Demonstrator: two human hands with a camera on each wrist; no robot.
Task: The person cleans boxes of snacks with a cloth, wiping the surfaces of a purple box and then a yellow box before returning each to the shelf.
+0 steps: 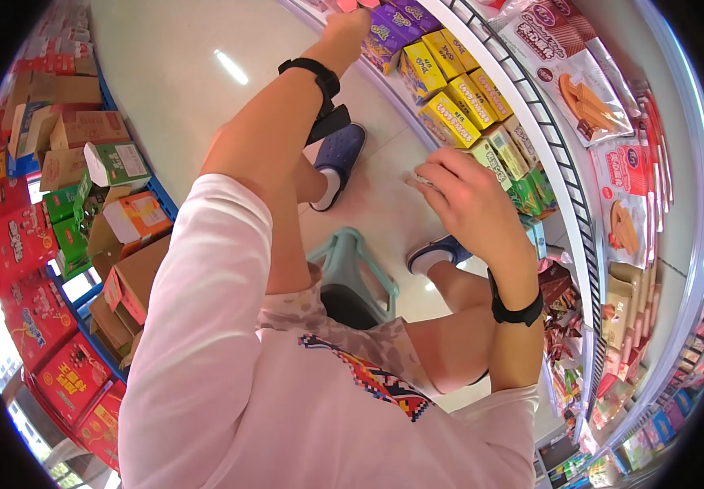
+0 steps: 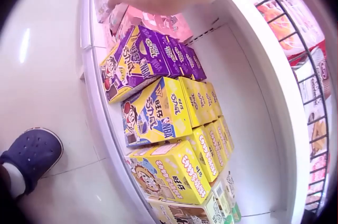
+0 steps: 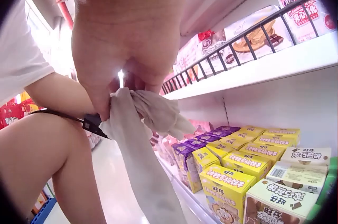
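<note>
Right hand [image 1: 466,200] grip pinches cloth [image 3: 142,145], hanging long-axis down; yellow boxes [image 1: 450,118] just above it mid-frame. Left hand [image 1: 348,24] at pink boxes [image 2: 163,23], top; grip state unclear.

— What's on the low shelf [image 2: 248,129]?
— Rows of boxes, side by side: pink packs [image 2: 158,22] at one end, then purple boxes [image 2: 153,57], yellow boxes [image 2: 169,110], cream boxes [image 3: 296,160], green boxes [image 1: 539,191].
— And above?
— An upper shelf [image 3: 296,60] with wafer bags [image 3: 253,31] standing behind its wire rail.
</note>
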